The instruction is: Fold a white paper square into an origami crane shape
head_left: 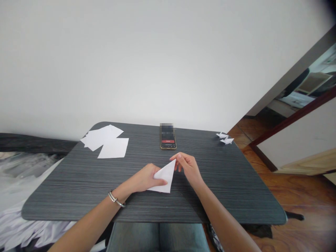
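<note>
Between my hands is a white sheet of paper, raised a little over the dark table and folded to a pointed corner at its upper right. My left hand grips the paper from the left, thumb lying across its front face and the other fingers behind it. At the pointed top corner, my right hand pinches the tip between thumb and forefinger, its other fingers curled loosely below. The paper's back side is hidden from view.
The dark wood-grain table stands against a white wall. Loose white paper sheets lie at its back left. A phone rests at the back middle. Small folded paper figures sit at the back right corner.
</note>
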`<state>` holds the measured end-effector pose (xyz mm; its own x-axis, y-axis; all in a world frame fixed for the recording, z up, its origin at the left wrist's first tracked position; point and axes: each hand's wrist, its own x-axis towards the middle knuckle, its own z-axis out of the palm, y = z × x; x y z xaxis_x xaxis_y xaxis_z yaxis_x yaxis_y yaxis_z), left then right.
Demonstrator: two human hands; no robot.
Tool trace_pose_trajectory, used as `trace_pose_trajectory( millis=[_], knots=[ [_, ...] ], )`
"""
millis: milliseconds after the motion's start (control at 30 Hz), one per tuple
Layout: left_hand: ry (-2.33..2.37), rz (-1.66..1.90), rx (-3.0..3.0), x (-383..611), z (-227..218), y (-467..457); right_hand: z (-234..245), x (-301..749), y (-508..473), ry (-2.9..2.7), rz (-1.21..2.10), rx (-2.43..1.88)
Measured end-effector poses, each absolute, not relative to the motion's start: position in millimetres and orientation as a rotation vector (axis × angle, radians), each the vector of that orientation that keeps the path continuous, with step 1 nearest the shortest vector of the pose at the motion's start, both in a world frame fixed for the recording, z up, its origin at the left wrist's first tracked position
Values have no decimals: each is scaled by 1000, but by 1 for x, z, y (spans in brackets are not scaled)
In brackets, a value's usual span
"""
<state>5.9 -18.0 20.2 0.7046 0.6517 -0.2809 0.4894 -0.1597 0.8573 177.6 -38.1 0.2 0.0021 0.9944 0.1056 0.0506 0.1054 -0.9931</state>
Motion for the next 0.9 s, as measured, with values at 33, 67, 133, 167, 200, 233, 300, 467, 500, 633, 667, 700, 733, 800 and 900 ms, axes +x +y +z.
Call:
trace_pose_trajectory(
  millis=[33,67,133,167,200,233,300,467,500,633,667,700,733,800,900],
  knots=[
    [904,192,1804,6,19,-18,-1,175,-38,-1320,1149,-1162],
    [910,201,1795,6,17,-18,-3,173,-39,-1342,1192,-1152],
    [926,224,1780,6,15,-18,-6,166,-40,-1348,1243,-1127],
    [928,241,1777,6,14,-18,-7,163,-41,-1322,1239,-1126],
    [926,260,1777,7,13,-18,-9,160,-42,-1292,1224,-1125],
    [923,283,1777,7,13,-17,-10,157,-42,-1263,1210,-1118],
    [929,343,1773,7,13,-17,-11,154,-43,-1220,1205,-1106],
    [988,561,1660,7,11,-13,-11,151,-44,-1235,1237,-1133],
    [986,593,1637,6,10,-13,-12,152,-45,-1249,1215,-1152],
    [990,643,1645,7,6,-12,-14,152,-46,-1317,1059,-1223],
    [1000,656,1662,7,6,-12,-15,152,-46,-1331,1029,-1231],
    [1017,678,1683,7,6,-12,-15,152,-46,-1339,1013,-1234],
    [1042,706,1702,7,6,-12,-15,152,-46,-1339,1009,-1233],
    [1101,771,1728,7,7,-12,-15,152,-46,-1327,1019,-1224],
    [1149,830,1762,5,6,-11,-14,152,-45,-1303,1026,-1216]
  ],
)
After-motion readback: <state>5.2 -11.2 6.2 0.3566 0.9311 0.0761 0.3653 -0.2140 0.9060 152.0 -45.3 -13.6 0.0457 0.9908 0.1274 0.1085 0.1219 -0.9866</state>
